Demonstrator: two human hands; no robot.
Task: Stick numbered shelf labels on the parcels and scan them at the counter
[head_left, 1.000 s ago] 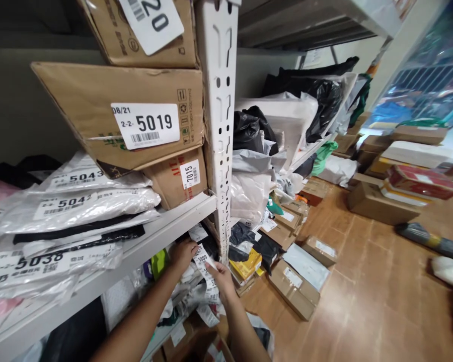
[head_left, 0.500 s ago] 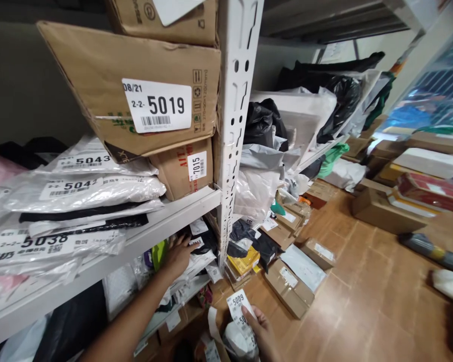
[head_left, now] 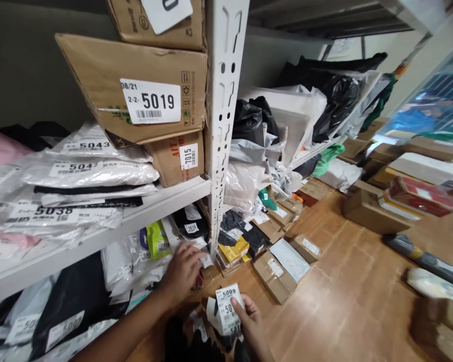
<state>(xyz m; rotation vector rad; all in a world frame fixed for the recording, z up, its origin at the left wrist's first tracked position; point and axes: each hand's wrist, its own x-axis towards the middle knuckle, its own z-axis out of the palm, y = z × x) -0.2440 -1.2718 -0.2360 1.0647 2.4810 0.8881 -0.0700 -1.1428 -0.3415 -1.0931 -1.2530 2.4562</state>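
My left hand (head_left: pixel 181 267) is in front of the lower shelf, fingers loosely bent and apart, with nothing visible in it. Behind it lie a black parcel (head_left: pixel 191 224) labelled 5019 and a lime-green packet (head_left: pixel 159 241) labelled 5015. Between the thumb and fingers of my right hand (head_left: pixel 250 315) is a strip of white number labels (head_left: pixel 227 307); its top label reads 5009. Below the strip are white and dark shapes that I cannot make out clearly.
A white perforated post (head_left: pixel 226 100) stands between the shelf bays. Cardboard box 5019 (head_left: pixel 98 75) and several plastic-wrapped parcels (head_left: pixel 90 173) fill the upper shelf. Cartons (head_left: pixel 274 281) lie on the wooden floor (head_left: pixel 335 281), with more boxes (head_left: pixel 366 206) stacked at right.
My left hand has drawn back from the black parcel on the lower shelf, down towards my right hand. The label strip now faces me more squarely. The view has shifted slightly.
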